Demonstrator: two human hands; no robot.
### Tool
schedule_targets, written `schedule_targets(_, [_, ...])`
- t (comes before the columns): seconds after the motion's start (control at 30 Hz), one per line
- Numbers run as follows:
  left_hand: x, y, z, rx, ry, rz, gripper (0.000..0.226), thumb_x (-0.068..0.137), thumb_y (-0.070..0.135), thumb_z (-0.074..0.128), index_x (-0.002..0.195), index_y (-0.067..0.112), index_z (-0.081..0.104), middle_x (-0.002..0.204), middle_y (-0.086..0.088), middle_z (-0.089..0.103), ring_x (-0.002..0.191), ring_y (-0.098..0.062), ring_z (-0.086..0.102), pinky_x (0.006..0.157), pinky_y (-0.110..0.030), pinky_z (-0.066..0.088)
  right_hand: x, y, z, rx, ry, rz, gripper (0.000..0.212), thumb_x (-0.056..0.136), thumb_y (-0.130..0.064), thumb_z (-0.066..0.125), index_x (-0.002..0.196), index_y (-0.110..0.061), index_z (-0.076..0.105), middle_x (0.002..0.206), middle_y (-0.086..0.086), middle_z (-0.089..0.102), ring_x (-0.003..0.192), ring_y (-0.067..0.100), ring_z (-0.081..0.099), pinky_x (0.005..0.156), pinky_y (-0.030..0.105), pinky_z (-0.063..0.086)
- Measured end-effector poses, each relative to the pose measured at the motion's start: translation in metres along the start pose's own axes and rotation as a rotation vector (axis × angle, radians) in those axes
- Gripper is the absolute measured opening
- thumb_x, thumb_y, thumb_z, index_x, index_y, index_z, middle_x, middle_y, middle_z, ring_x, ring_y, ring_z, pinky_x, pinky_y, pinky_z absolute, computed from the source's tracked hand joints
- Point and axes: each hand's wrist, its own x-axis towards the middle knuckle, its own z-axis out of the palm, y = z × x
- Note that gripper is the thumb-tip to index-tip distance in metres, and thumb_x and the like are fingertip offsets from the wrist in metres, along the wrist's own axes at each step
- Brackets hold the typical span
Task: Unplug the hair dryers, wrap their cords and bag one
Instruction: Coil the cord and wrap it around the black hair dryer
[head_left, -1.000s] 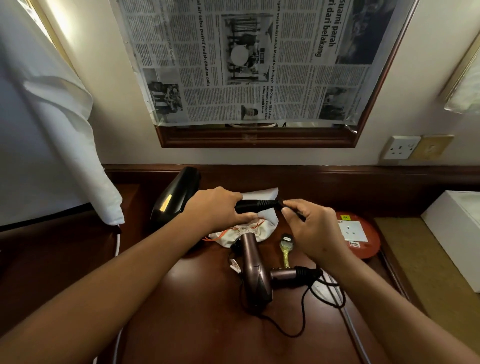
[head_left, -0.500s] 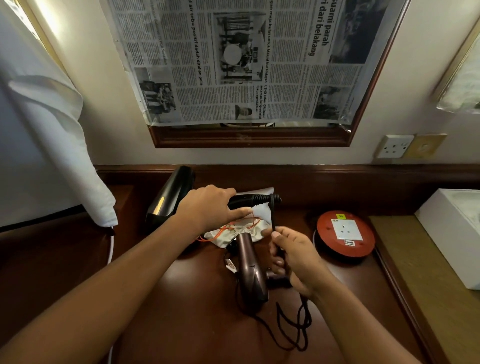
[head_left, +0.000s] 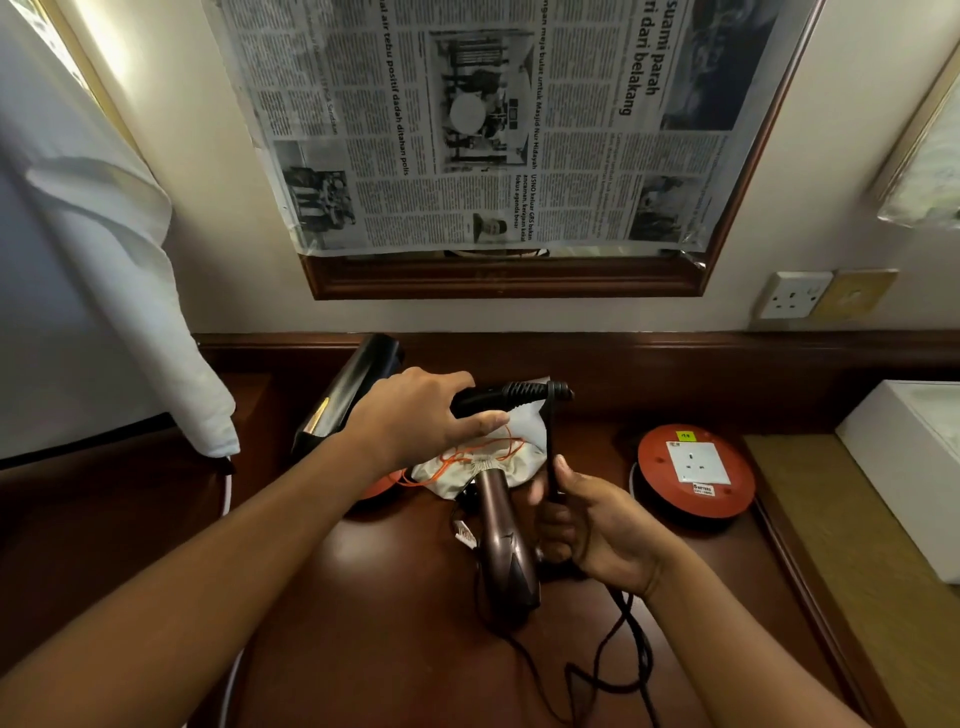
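Note:
A black hair dryer (head_left: 347, 389) is held above the dark wooden desk, its handle in my left hand (head_left: 415, 415). Its black cord (head_left: 551, 441) leaves the handle's ribbed end and drops straight down into my right hand (head_left: 587, 525), which is closed around it; the slack trails toward me across the desk. A bronze hair dryer (head_left: 504, 540) lies on the desk between my hands, nozzle pointing away. Its nozzle rests on a pale drawstring bag (head_left: 519, 452) with an orange string.
A red cable reel (head_left: 695, 473) with a white socket sits right of my hands. A wall socket (head_left: 789, 295) is at upper right. A white box (head_left: 914, 467) stands at far right. White cloth (head_left: 130, 291) hangs at left. A newspaper-covered mirror (head_left: 493, 130) is above.
My right hand has gone from pinching the cord at the handle's end to gripping it lower down, pulling it taut and vertical. The left hand has kept its hold on the handle.

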Motion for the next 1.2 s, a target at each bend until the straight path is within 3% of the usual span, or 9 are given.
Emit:
schedule_targets(0.2, [-0.004,-0.002,-0.007,-0.105,0.016,0.009,0.055,0.075,0.080,0.036,0.081,0.028,0.054,0.063,0.007,0.057,0.061,-0.008,0.056,0.055,-0.031,0.044,0.010,-0.007,-0.010,0.025,-0.117,-0.107,0.032,0.076,-0.036,0.074,0.072,-0.010,0.057,0.061,0.001,0.030,0.052,0.011,0.029,0.046,0.022,0.027])
schedule_targets(0.47, [-0.010,-0.006,-0.012,-0.149,-0.002,0.119,0.053,0.073,0.083,0.039,0.076,0.032,0.052,0.060,0.006,0.056,0.055,-0.007,0.055,0.052,-0.030,0.043,0.021,-0.035,-0.009,-0.163,0.102,-0.238,0.020,0.085,-0.019,0.056,0.071,-0.004,0.056,0.053,-0.001,0.028,0.045,0.007,0.023,0.041,0.019,0.019])
schedule_targets(0.6, [-0.010,-0.007,-0.016,-0.109,-0.022,0.147,0.063,0.071,0.088,0.036,0.087,0.032,0.058,0.063,0.005,0.058,0.057,-0.008,0.056,0.053,-0.029,0.044,0.021,-0.059,-0.009,-0.286,0.190,-0.267,0.022,0.092,-0.008,0.048,0.075,-0.003,0.061,0.066,0.006,0.031,0.052,0.015,0.020,0.043,0.022,0.019])
schedule_targets(0.87, [-0.006,-0.005,-0.018,0.062,-0.012,0.219,0.058,0.069,0.088,0.027,0.082,0.036,0.048,0.062,0.009,0.054,0.059,-0.009,0.054,0.052,-0.027,0.040,0.012,-0.098,0.004,-0.704,0.309,-0.326,0.025,0.090,-0.015,0.062,0.065,-0.009,0.063,0.053,0.008,0.040,0.045,0.017,0.030,0.042,0.025,0.023])
schedule_targets(0.97, [-0.004,-0.003,-0.018,0.105,-0.051,0.212,0.050,0.070,0.083,0.029,0.083,0.038,0.044,0.068,0.008,0.057,0.064,-0.011,0.057,0.054,-0.028,0.043,0.005,-0.107,0.013,-0.912,0.360,-0.414,0.021,0.089,-0.015,0.064,0.070,-0.006,0.068,0.048,-0.003,0.053,0.041,0.007,0.046,0.041,0.017,0.032])
schedule_targets(1.0, [-0.004,-0.001,-0.019,0.120,-0.071,0.210,0.050,0.070,0.082,0.030,0.083,0.037,0.045,0.068,0.008,0.057,0.064,-0.010,0.057,0.054,-0.027,0.041,0.003,-0.109,0.016,-1.015,0.386,-0.455,0.020,0.088,-0.016,0.064,0.072,-0.004,0.069,0.052,-0.006,0.060,0.047,0.005,0.053,0.046,0.014,0.040])
schedule_targets(1.07, [-0.003,0.003,-0.018,0.151,-0.103,0.198,0.050,0.074,0.080,0.035,0.087,0.035,0.049,0.070,0.008,0.058,0.065,-0.010,0.058,0.053,-0.026,0.039,0.001,-0.111,0.019,-1.189,0.435,-0.538,0.018,0.088,-0.019,0.066,0.076,-0.006,0.071,0.068,0.002,0.069,0.064,0.012,0.063,0.061,0.024,0.053])
schedule_targets(1.13, [-0.002,0.007,-0.017,0.193,-0.143,0.165,0.051,0.078,0.079,0.038,0.092,0.033,0.053,0.072,0.007,0.059,0.066,-0.011,0.058,0.053,-0.027,0.041,-0.001,-0.111,0.022,-1.297,0.464,-0.589,0.017,0.088,-0.021,0.066,0.079,-0.008,0.072,0.074,0.006,0.069,0.070,0.017,0.064,0.066,0.031,0.054])
schedule_targets(1.2, [0.000,0.010,-0.014,0.233,-0.192,0.132,0.051,0.080,0.078,0.039,0.095,0.032,0.054,0.073,0.008,0.059,0.067,-0.010,0.058,0.056,-0.027,0.046,-0.002,-0.108,0.026,-1.402,0.476,-0.641,0.018,0.089,-0.022,0.065,0.081,-0.008,0.072,0.074,0.003,0.069,0.071,0.014,0.064,0.064,0.026,0.052])
